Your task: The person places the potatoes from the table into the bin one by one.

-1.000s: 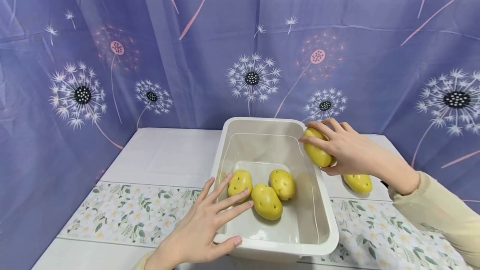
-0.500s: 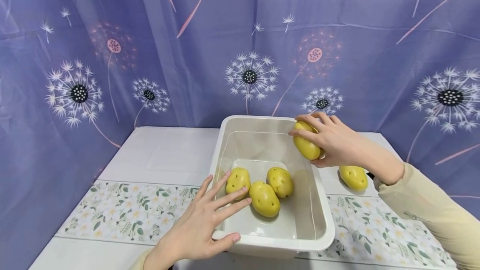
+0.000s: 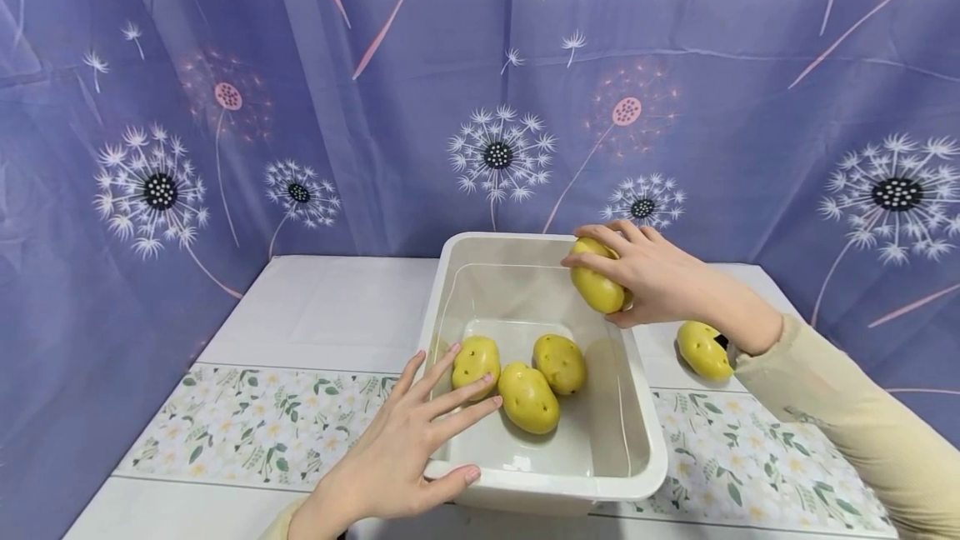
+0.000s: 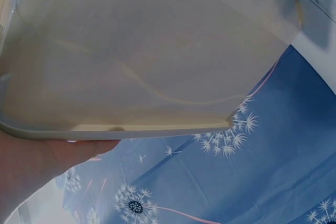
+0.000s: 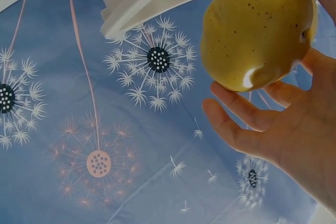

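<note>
My right hand (image 3: 648, 273) grips a yellow potato (image 3: 597, 280) over the right rim of a white plastic bin (image 3: 652, 473). In the right wrist view, thumb and fingers hold that potato (image 5: 257, 30) from opposite sides. Three more potatoes lie on the bin's floor: one at left (image 3: 476, 363), one in the middle (image 3: 529, 400) and one at right (image 3: 561, 363). My left hand (image 3: 412, 436) rests on the bin's near left rim with its fingers spread straight, their tips over the left potato. The left wrist view shows mostly the bin's outer wall (image 4: 157, 51).
Right of the bin, another potato (image 3: 703, 350) lies on the table, partly behind the right sleeve (image 3: 840, 415). A floral strip (image 3: 262, 423) crosses the white table (image 3: 345, 307). Behind stands a purple dandelion curtain (image 3: 390, 123).
My right hand has carried its potato leftward, from just outside the bin's right rim to above its inner edge. The left hand stays on the rim. The view has shifted slightly.
</note>
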### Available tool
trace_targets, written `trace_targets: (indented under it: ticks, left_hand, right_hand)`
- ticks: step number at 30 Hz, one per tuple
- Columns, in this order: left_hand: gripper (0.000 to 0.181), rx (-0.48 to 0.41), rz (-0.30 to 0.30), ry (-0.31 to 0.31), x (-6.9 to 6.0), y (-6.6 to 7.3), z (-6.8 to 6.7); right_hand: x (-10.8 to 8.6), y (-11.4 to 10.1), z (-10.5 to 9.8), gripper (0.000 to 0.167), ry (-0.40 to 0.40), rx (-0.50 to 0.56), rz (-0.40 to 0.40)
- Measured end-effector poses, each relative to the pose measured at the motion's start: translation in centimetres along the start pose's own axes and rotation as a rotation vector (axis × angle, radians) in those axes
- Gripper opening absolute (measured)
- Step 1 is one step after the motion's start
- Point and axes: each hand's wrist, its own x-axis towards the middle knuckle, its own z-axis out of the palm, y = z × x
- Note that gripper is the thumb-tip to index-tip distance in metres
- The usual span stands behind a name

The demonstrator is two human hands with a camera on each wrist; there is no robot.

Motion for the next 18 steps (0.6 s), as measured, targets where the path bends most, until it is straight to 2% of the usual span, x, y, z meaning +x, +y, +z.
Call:
trace_targets:
  ticks: [18]
  left_hand:
    - [0.052, -0.005, -0.002, -0.008, 0.0, 0.0, 0.0]
  right_hand:
    - [2.0, 0.1, 0.5, 0.076, -0.009, 0.031, -0.024]
